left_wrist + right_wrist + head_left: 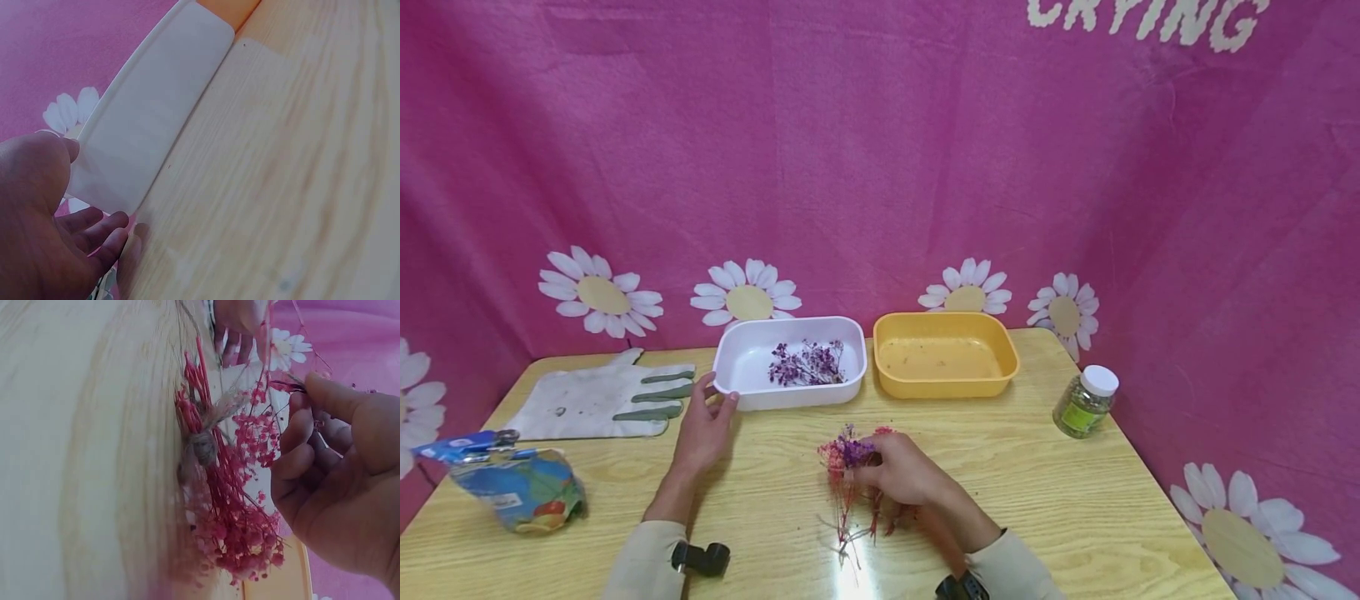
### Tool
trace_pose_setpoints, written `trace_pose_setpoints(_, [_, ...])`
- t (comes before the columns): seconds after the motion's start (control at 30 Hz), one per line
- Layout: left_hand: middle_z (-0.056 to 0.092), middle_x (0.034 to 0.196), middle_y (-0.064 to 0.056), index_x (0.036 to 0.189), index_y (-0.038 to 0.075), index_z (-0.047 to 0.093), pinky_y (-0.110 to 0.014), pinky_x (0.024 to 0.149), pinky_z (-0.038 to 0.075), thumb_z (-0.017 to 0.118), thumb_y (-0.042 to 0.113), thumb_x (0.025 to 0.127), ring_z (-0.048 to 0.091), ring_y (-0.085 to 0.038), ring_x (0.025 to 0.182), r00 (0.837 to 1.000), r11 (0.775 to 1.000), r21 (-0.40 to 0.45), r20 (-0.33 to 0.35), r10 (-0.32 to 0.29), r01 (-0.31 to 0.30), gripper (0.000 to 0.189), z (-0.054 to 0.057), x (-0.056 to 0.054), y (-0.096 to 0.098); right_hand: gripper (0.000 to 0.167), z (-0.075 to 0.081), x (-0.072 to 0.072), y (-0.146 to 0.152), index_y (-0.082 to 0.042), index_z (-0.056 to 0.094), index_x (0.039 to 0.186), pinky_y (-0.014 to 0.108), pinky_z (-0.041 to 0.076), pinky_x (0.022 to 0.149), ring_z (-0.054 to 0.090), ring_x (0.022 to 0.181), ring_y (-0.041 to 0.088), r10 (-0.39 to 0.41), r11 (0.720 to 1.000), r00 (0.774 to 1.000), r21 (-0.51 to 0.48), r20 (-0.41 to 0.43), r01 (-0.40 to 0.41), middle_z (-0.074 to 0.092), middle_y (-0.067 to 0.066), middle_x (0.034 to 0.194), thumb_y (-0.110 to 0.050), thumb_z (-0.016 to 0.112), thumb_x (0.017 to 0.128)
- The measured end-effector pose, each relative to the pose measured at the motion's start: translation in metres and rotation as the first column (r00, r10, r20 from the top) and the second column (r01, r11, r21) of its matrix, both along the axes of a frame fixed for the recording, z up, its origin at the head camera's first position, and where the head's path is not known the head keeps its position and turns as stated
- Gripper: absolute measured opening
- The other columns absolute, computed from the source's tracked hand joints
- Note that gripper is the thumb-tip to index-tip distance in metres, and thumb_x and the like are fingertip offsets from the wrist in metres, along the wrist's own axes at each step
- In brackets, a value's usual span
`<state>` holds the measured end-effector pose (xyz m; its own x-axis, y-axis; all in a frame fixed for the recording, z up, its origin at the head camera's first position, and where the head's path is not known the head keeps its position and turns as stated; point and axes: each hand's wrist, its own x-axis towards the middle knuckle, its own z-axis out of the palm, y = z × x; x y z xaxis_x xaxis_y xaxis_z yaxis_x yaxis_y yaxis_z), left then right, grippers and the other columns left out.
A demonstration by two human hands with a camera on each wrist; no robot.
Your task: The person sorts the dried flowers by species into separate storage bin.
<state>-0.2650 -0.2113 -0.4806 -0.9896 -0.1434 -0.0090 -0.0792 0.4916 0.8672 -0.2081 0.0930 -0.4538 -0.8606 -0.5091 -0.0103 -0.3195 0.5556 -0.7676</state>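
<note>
My left hand (pixel 703 429) grips the near left corner of a white plastic bin (pixel 797 399), its thumb at the rim and fingers around the corner. Inside that bin lie dark purple dried flowers (pixel 805 364). Over the table, my right hand (pixel 902 468) pinches a thin sprig of dried flowers between thumb and fingertips; purple heads (pixel 855 452) show at its fingers from above. Right beside them on the table rests a pink dried flower bunch (pixel 240 537), its red stems bound with a twine knot (pixel 203 448). The palm hides part of the bunch in the head view.
A yellow bin (pixel 947 387) with small crumbs stands right of the white one. Pale work gloves (pixel 583 400) and a blue printed bag (pixel 520 492) with a clip lie at left. A white-lidded jar (pixel 1084 404) stands at the right edge. A pink curtain (pixel 850 167) hangs behind.
</note>
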Motion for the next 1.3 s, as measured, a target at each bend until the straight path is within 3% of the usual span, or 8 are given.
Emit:
trace_pose_setpoints(0.17, [0.031, 0.153, -0.025, 0.154, 0.011, 0.009, -0.054, 0.111, 0.036, 0.039, 0.034, 0.104, 0.043, -0.042, 0.135, 1.0, 1.0, 0.006, 0.006, 0.003, -0.003, 0.063, 0.001, -0.001, -0.001, 0.015, 0.001, -0.001, 0.001, -0.021, 0.071, 0.099, 0.023, 0.049, 0.072, 0.057, 0.074, 0.006, 0.004, 0.999, 1.0, -0.038, 0.02, -0.004, 0.064, -0.007, 0.081, -0.033, 0.065, 0.092])
trace_pose_setpoints(0.27, [0.032, 0.152, -0.025, 0.154, 0.011, 0.009, -0.053, 0.111, 0.037, 0.039, 0.034, 0.104, 0.043, -0.041, 0.135, 1.0, 1.0, 0.007, 0.008, 0.003, -0.003, 0.063, 0.001, -0.001, -0.001, 0.015, 0.001, -0.001, 0.002, -0.019, 0.071, 0.094, 0.024, 0.05, 0.066, 0.056, 0.069, 0.007, 0.0, 0.999, 1.0, -0.033, 0.017, 0.0, 0.064, -0.003, 0.077, -0.033, 0.065, 0.091])
trace_pose_setpoints(0.47, [0.032, 0.152, -0.025, 0.154, 0.01, 0.009, -0.053, 0.11, 0.037, 0.039, 0.034, 0.104, 0.044, -0.041, 0.134, 1.0, 1.0, 0.0, 0.002, 0.003, -0.003, 0.064, 0.002, 0.0, 0.0, 0.017, 0.002, 0.0, 0.002, -0.017, 0.071, 0.089, 0.021, 0.047, 0.073, 0.053, 0.079, 0.006, -0.062, 0.998, 0.988, 0.007, -0.142, 0.064, 0.059, -0.008, 0.086, -0.031, 0.077, 0.081])
trace_pose_setpoints(0.63, [0.032, 0.152, -0.025, 0.154, 0.01, 0.009, -0.053, 0.11, 0.037, 0.039, 0.034, 0.104, 0.044, -0.042, 0.134, 1.0, 1.0, -0.003, 0.0, 0.002, -0.002, 0.064, 0.002, 0.001, -0.001, 0.029, 0.006, 0.002, 0.001, -0.016, 0.06, 0.064, 0.018, 0.036, 0.054, 0.042, 0.058, 0.002, -0.114, 0.992, 0.967, 0.03, -0.227, 0.124, 0.046, -0.012, 0.064, -0.033, 0.081, 0.076])
trace_pose_setpoints(0.73, [0.033, 0.151, -0.026, 0.154, 0.009, 0.01, -0.053, 0.11, 0.037, 0.039, 0.035, 0.104, 0.045, -0.042, 0.133, 1.0, 1.0, -0.006, -0.008, -0.002, 0.002, 0.063, 0.001, 0.001, -0.001, 0.036, 0.008, 0.004, 0.0, -0.016, 0.056, 0.058, 0.018, 0.035, 0.048, 0.042, 0.051, 0.002, -0.138, 0.989, 0.975, 0.026, -0.175, 0.145, 0.047, -0.012, 0.055, -0.033, 0.081, 0.077])
trace_pose_setpoints(0.87, [0.033, 0.151, -0.026, 0.154, 0.008, 0.011, -0.053, 0.109, 0.038, 0.04, 0.034, 0.104, 0.045, -0.042, 0.132, 1.0, 1.0, -0.007, -0.02, -0.012, 0.012, 0.063, 0.001, 0.0, -0.002, 0.024, 0.007, 0.005, -0.001, -0.018, 0.066, 0.065, 0.021, 0.043, 0.053, 0.05, 0.058, 0.005, -0.152, 0.987, 0.983, 0.03, -0.099, 0.155, 0.06, -0.01, 0.064, -0.032, 0.079, 0.078])
trace_pose_setpoints(1.17, [0.032, 0.152, -0.025, 0.154, 0.01, 0.009, -0.054, 0.11, 0.036, 0.039, 0.034, 0.104, 0.044, -0.042, 0.134, 1.0, 1.0, -0.006, -0.005, -0.014, 0.014, 0.063, 0.002, 0.0, -0.002, 0.027, -0.002, 0.003, -0.003, -0.016, 0.064, 0.068, 0.021, 0.04, 0.052, 0.045, 0.055, 0.005, -0.059, 0.995, 0.998, 0.084, -0.003, 0.059, 0.051, -0.009, 0.061, -0.033, 0.07, 0.087])
trace_pose_setpoints(1.3, [0.032, 0.152, -0.025, 0.154, 0.011, 0.01, -0.054, 0.11, 0.036, 0.039, 0.035, 0.104, 0.044, -0.041, 0.134, 1.0, 1.0, -0.003, -0.005, -0.015, 0.015, 0.063, 0.002, 0.0, -0.002, 0.027, -0.001, 0.003, -0.002, -0.011, 0.066, 0.072, 0.023, 0.044, 0.053, 0.052, 0.057, 0.008, -0.036, 0.998, 0.997, 0.051, 0.074, 0.033, 0.061, -0.002, 0.065, -0.031, 0.067, 0.09])
